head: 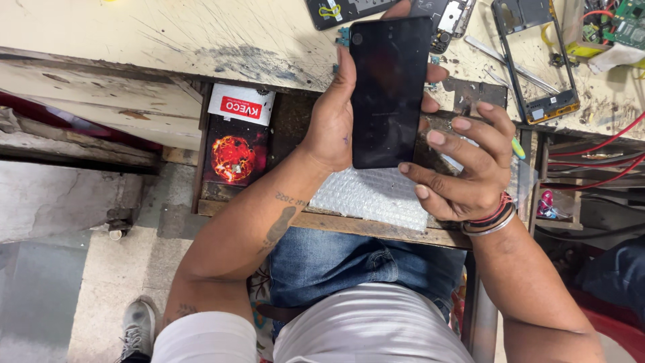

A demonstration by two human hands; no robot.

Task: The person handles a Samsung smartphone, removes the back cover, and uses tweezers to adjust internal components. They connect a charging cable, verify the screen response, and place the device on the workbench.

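A black smartphone (390,91) is held upright over an open wooden drawer, its dark glossy face toward me. My left hand (330,117) grips its left edge, with fingertips showing along the right edge. My right hand (463,168) touches the phone's lower right corner with its fingertips and also holds a slim tool with a green-yellow tip (519,148) between the fingers. Red and metal bangles circle my right wrist.
The drawer (376,228) holds bubble wrap (369,195) and a dark box with a red fireball picture (235,144). On the scratched workbench (168,33) lie a phone frame (537,60), opened phone parts (349,10), tweezers (504,64) and red wires (598,144).
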